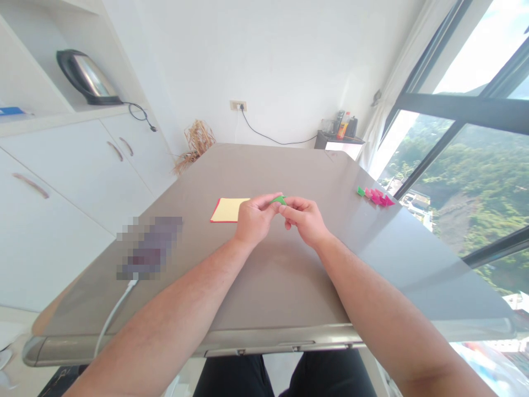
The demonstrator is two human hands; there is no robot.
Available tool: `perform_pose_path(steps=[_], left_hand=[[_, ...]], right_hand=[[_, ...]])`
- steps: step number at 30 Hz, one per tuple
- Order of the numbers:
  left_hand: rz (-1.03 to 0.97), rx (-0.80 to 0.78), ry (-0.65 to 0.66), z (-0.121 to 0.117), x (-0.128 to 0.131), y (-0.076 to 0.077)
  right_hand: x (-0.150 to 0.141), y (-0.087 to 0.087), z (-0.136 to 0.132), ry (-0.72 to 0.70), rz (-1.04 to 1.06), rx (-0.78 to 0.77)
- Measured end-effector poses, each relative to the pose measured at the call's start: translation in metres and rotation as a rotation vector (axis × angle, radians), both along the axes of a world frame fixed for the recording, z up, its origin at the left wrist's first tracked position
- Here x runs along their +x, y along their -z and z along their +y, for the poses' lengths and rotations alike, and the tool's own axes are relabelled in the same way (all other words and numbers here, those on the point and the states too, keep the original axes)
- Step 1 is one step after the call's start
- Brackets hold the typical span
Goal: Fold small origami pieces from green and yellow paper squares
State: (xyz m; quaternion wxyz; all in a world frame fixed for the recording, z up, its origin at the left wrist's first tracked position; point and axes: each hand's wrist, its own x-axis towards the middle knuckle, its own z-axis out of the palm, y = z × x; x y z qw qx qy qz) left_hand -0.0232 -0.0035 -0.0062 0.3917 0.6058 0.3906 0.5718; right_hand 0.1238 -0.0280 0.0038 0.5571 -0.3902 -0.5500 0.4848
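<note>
Above the near middle of the grey table (281, 286), the left hand (255, 218) and right hand (306, 219) pinch a small folded green paper (279, 200) between their fingertips. At nine o'clock from it, a yellow sheet on a pink-edged paper stack (226, 210) lies partly hidden by the left hand, with a pixelated object (151, 248) and its white cable (113, 315) toward eight; at three o'clock, pink and green folded paper pieces (378, 197) lie in a row near the window (454, 160).
</note>
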Motion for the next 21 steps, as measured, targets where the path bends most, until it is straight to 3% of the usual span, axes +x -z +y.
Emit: perform_pose_path(steps=[8,15,21], left_hand=[[-0.124,-0.063,0.077,0.0052,0.0017,0.0059],[-0.141,-0.095,0.131,0.0054,-0.0001,0.0034],[-0.221,-0.118,0.128,0.0070,0.0014,0.0062]], right_hand=[[0.0027,0.0019,0.0009,0.018,-0.102,0.018],[0.0029,-0.0011,0.0010,-0.040,-0.061,0.004],[0.0057,-0.0014,0.0050,0.158,-0.173,-0.002]])
